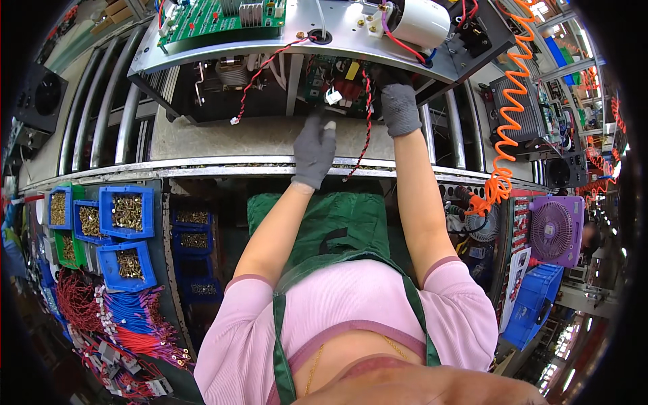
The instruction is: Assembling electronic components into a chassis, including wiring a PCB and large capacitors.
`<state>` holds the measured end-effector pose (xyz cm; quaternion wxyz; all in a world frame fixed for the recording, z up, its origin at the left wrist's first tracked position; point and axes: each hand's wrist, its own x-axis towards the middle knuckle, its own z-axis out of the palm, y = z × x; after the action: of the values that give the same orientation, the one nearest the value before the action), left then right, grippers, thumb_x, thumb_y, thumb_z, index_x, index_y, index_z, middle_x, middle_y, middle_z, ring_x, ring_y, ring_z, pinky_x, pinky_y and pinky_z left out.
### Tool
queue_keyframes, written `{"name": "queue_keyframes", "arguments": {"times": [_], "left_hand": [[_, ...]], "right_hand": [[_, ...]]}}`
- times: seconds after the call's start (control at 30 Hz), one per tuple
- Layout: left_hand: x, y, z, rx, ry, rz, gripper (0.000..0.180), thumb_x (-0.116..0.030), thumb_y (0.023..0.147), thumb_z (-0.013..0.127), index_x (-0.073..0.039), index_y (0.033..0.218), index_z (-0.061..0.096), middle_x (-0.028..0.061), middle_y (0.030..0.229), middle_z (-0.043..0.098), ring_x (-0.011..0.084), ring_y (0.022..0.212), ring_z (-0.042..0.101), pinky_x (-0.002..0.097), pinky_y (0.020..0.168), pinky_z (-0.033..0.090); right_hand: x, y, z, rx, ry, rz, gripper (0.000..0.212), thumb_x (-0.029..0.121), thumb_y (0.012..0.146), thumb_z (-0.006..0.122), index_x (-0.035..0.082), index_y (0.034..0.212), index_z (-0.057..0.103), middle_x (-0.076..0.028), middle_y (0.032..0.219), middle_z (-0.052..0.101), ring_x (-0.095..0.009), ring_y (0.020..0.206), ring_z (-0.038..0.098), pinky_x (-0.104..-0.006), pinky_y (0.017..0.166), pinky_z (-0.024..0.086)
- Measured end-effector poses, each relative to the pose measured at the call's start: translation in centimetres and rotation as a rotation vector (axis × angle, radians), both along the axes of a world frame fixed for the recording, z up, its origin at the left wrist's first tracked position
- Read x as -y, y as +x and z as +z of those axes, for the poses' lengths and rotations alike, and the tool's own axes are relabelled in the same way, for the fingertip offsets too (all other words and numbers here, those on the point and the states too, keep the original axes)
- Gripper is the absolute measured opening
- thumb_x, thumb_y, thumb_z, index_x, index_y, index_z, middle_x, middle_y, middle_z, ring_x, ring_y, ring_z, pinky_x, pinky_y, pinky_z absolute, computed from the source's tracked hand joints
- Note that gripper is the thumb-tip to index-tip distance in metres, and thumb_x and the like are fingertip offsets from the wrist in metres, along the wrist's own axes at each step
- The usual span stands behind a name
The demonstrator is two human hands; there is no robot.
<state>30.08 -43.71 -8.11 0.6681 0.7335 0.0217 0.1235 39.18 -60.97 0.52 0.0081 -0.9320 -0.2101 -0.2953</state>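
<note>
In front of me stands a metal equipment chassis (223, 57) with its lower bay facing me. My left hand (315, 150), in a grey glove with the thumb tip bare, is just outside that bay, thumb and fingers apart, with nothing visible in it. Just beyond its fingers hangs a white connector (333, 97), in front of a circuit board (317, 86). My right hand (399, 111), also gloved, reaches into the bay's right side; its fingers are hidden in shadow. Between my hands dangles a twisted red-and-black cable (368, 115). Another twisted red-and-white cable (244, 94) hangs further left.
Metal rollers (101, 111) flank the chassis. A green board (223, 25) and white cylinder (422, 23) sit on top. Blue bins (127, 212) of screws and wire bundles (138, 317) lie left. To the right are an orange coiled hose (509, 104) and purple fan (556, 231).
</note>
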Motion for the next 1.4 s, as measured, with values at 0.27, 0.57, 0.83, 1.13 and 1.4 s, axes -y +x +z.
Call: {"name": "queue_keyframes", "arguments": {"times": [0.27,0.57,0.83,1.13,1.4], "left_hand": [[0.6,1.6,0.1,-0.019,0.128,-0.02,0.036,-0.023,0.085,0.063,-0.002,0.113,0.056,0.0145,0.082,0.066,0.029,0.071,0.063,0.0385,0.066,0.049],[-0.1,2.5,0.3,-0.044,-0.245,-0.068,0.034,-0.011,0.084,0.063,-0.001,0.116,0.057,0.0068,0.082,0.064,0.0146,0.066,0.06,0.0281,0.061,0.049],[0.4,3.7,0.8,-0.026,-0.13,0.14,0.026,-0.02,0.093,0.056,-0.001,0.111,0.058,0.0091,0.074,0.062,0.0153,0.055,0.06,0.0295,0.049,0.049],[-1.5,1.6,0.2,-0.262,-0.35,0.119,0.03,-0.028,0.094,0.057,0.0,0.106,0.061,0.0066,0.074,0.064,0.0145,0.06,0.062,0.0273,0.049,0.051],[-1.2,4.9,3.4,-0.224,0.14,-0.061,0.033,-0.025,0.078,0.065,-0.008,0.106,0.064,0.0196,0.085,0.066,0.032,0.076,0.067,0.0409,0.069,0.053]], "right_hand": [[0.1,-0.5,0.6,-0.063,-0.172,-0.057,0.042,0.01,0.078,0.058,0.013,0.121,0.06,-0.012,0.11,0.066,-0.03,0.104,0.061,-0.0397,0.09,0.048],[0.3,-0.2,0.9,0.035,-0.113,0.029,0.044,0.007,0.078,0.054,0.012,0.121,0.059,-0.013,0.115,0.062,-0.03,0.108,0.059,-0.0403,0.09,0.048],[0.8,0.0,1.0,-0.135,-0.18,-0.041,0.043,0.008,0.077,0.054,0.007,0.12,0.058,-0.017,0.106,0.065,-0.031,0.099,0.062,-0.0409,0.085,0.05],[-2.2,0.1,-1.0,0.044,0.707,0.05,0.029,0.007,0.076,0.065,0.0,0.104,0.066,-0.019,0.087,0.067,-0.031,0.085,0.065,-0.0377,0.079,0.05],[-4.1,-2.4,3.7,-0.248,0.244,-0.535,0.026,0.023,0.08,0.06,-0.002,0.077,0.066,-0.023,0.076,0.064,-0.039,0.073,0.063,-0.0441,0.068,0.05]]}}
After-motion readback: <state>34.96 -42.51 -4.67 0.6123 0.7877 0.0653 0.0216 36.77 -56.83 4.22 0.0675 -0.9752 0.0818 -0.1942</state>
